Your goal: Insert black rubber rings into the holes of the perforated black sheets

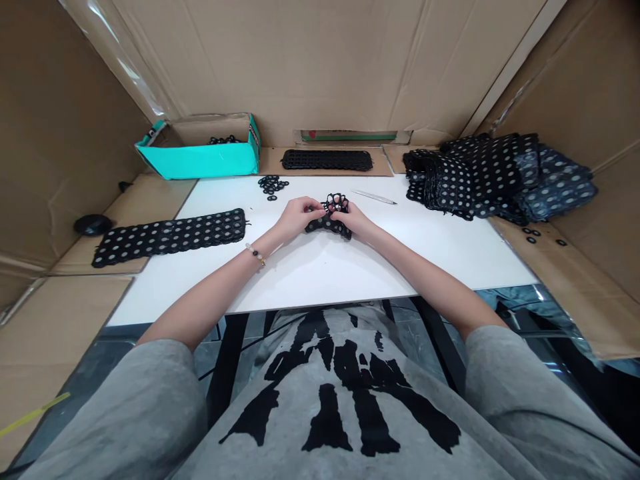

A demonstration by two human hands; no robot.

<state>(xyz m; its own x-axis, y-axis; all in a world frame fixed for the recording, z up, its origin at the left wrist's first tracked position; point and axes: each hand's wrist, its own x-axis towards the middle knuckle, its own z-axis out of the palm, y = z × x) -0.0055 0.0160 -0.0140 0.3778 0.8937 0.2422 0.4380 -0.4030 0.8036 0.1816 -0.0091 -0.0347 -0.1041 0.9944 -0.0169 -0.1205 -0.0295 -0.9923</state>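
Both hands are together over the white table, gripping a small black piece of linked rings (329, 225). My left hand (300, 217) pinches its left side between thumb and fingers. At the upper right of the piece, my right hand (354, 219) is closed on it, and part of the mesh curls up above the fingers. Some of the fingertips are hidden behind the piece. Beyond my left hand lies a loose pile of black rings (271, 185). A white pen-like tool (374, 197) rests past my right hand.
A long black ring-mesh strip (170, 237) lies at the left beside a round black object (93, 225). At the back stand a turquoise box (200, 160) holding rings and another folded strip (327, 160). Stacked mesh pieces (490, 170) fill the right; cardboard walls (310, 60) surround the table.
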